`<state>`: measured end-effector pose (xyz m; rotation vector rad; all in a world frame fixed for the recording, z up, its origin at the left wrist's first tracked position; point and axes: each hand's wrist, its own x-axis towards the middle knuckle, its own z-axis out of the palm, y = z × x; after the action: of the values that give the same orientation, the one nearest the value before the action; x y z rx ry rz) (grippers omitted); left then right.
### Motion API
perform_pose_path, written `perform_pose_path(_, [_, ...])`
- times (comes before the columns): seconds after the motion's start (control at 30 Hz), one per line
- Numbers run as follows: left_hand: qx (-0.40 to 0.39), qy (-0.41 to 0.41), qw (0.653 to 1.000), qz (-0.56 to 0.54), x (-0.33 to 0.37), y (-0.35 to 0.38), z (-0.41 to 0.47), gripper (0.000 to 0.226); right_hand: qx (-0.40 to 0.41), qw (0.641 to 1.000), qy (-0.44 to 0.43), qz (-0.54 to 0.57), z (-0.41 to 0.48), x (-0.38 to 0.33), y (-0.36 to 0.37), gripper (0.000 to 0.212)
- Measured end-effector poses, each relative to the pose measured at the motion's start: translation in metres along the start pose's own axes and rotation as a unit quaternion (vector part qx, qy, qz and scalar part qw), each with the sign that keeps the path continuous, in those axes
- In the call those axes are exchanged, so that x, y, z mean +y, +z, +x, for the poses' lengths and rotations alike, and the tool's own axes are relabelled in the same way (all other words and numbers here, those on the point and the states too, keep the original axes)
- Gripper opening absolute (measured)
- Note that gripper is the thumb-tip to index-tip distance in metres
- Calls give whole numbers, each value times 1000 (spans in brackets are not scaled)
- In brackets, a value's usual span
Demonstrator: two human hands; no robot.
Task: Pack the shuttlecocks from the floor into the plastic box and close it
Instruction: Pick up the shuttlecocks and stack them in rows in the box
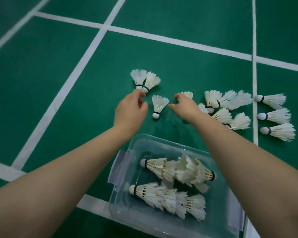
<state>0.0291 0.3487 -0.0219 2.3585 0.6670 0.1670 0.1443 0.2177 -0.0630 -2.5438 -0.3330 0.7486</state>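
Mid-pack on the court floor [58,83]: I reach both arms out over the open box [162,140], which sits at six o'clock in my view with no lid on it.

My left hand [130,110] is at eleven o'clock from the box. Its curled fingers [141,94] are at the corks of a pair [145,79] of shuttlecocks, and I cannot tell whether they have a grip yet. My right hand [184,105], at twelve o'clock, holds nothing. Its fingers [176,97] are spread in a loose claw over a half-hidden shuttlecock [187,94]. A single [159,104] lies cork-down between the two hands.

By my reckoning the job is somewhere near half done. Two nested rows [170,170] already lie inside the box, one behind the other.

Still on the floor:
- the pair, the single and the one under my right hand
- a heap [229,100] at two o'clock from the box
- a trio [273,115] farther out at three o'clock, beyond the white line [255,83]

All of these must go in before the box can be closed. I see no lid for certain in this view.
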Motion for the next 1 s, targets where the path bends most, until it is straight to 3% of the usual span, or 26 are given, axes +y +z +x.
perform_pose_path(0.1, [-7,-17,1000,-1,-13,6,7,25,-47,997,56,22,23,-5,20,67])
perform_pose_path(0.23, [-18,-32,999,0,-31,11,9,25,-34,995,86,43,43,-16,40,83])
perform_pose_path(0.37, [-32,-47,998,-4,-39,10,9,26,-4,995,91,31,53,-29,54,82])
perform_pose_path(0.5, [-37,-52,998,-8,-42,7,9,26,13,996,87,16,61,-30,64,66])
perform_pose_path(0.8, [-42,-48,998,-18,-37,-4,3,30,41,998,-46,34,25,-43,51,74])
perform_pose_path(1.0, [-9,39,999,-25,0,-3,-14,51,84,988,-123,40,-35,-44,10,80])
